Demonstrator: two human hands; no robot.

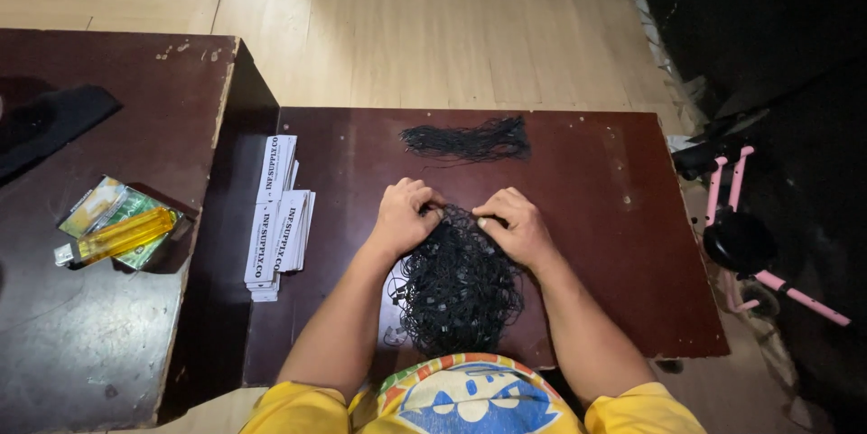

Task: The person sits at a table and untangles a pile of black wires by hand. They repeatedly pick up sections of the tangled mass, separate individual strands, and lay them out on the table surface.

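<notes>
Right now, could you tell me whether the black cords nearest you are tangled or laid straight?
Tangled: the near cord pile loops every way, unlike the straight bundle beyond.

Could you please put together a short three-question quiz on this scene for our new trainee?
1. True or false: both hands rest on the tangled pile of black cords.
2. Which lies farther from the person: the tidy bundle of black cords or the stack of white paper tags?
3. What colour is the lighter on the side table?

Key:
1. True: the left hand and the right hand touch its top edge.
2. The bundle.
3. Yellow.
</notes>
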